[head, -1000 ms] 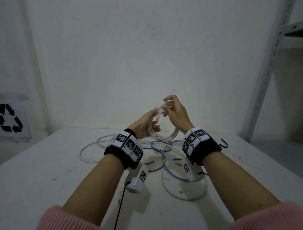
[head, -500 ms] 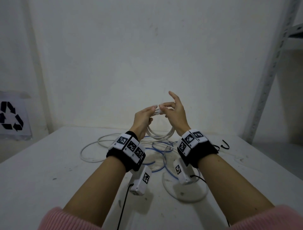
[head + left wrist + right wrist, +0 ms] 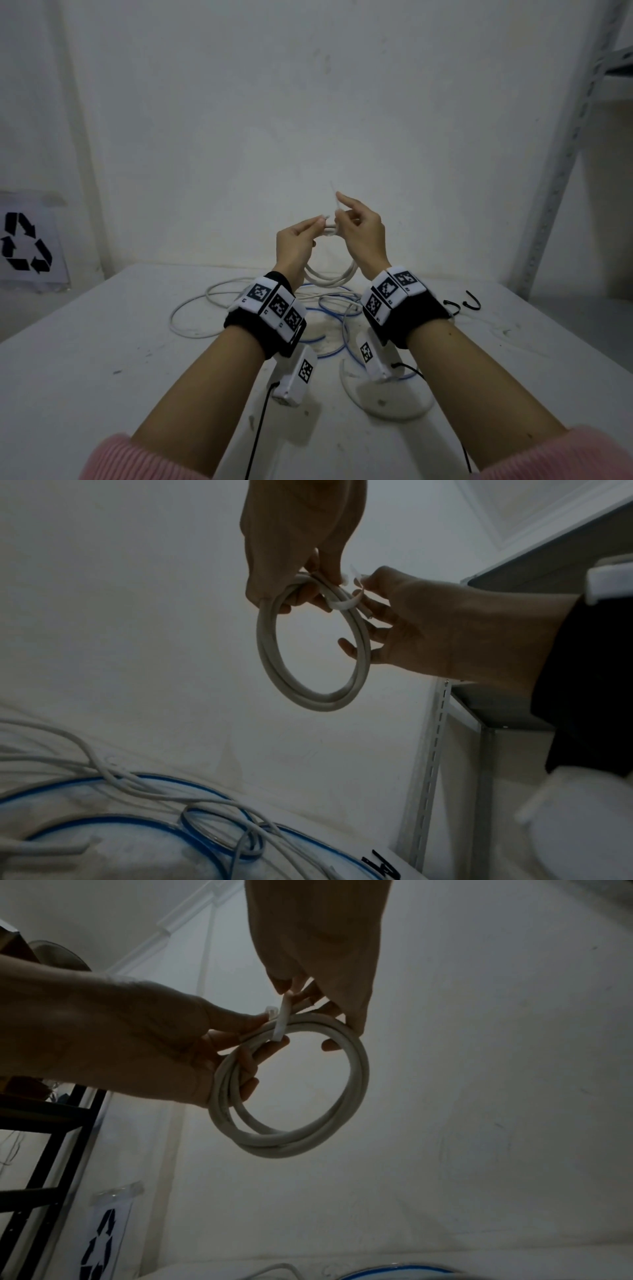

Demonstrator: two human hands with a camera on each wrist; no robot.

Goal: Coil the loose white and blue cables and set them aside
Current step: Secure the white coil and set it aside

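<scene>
Both hands are raised above the table with a small white cable coil (image 3: 329, 279) hanging between them. My left hand (image 3: 317, 226) grips the coil's top; in the left wrist view its fingers curl round the coil (image 3: 274, 656). My right hand (image 3: 340, 214) pinches a thin white tie (image 3: 334, 200) that wraps the coil's top, seen as the tie (image 3: 282, 1018) round the coil (image 3: 356, 1085). Loose white cable (image 3: 191, 310) and blue cable (image 3: 344, 339) lie tangled on the table below, with the blue cable (image 3: 205, 829) under white strands (image 3: 137, 785).
The white table (image 3: 102, 359) stands against a white wall. A metal shelf upright (image 3: 565, 171) rises at the right, and black hooks (image 3: 469, 303) lie near it. A recycling sign (image 3: 25, 243) hangs at the left. A black rack (image 3: 51, 1123) shows in the right wrist view.
Both hands have lifted the coil slightly higher. My right hand has gone from working at the coil's top to pulling the tie's end upward between thumb and forefinger.
</scene>
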